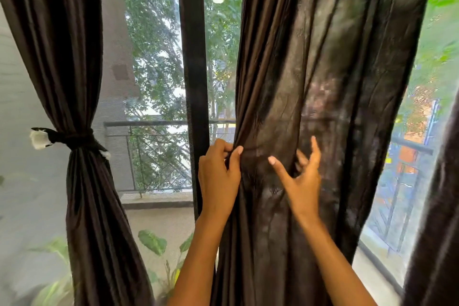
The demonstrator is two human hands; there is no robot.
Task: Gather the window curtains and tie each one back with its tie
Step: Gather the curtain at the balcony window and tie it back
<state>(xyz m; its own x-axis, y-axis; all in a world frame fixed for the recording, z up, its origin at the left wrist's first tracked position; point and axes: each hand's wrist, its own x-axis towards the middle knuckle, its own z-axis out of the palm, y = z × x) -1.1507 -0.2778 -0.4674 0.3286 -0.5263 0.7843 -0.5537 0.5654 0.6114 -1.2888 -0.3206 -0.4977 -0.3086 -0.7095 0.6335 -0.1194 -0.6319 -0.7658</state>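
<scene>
Left hand (pixel 218 176) pinching the left edge of the loose middle curtain (pixel 310 107) between thumb and fingers, just right of the dark window post (pixel 192 82); right hand (pixel 301 179) spread, fingers splayed against the same curtain's folds, gripping nothing; this curtain hangs untied before the window; left curtain (pixel 62 45), at the window's left edge, gathered and bound at mid-height by its dark tie (pixel 74 139); a balcony railing (pixel 154 124) visible outside.
</scene>
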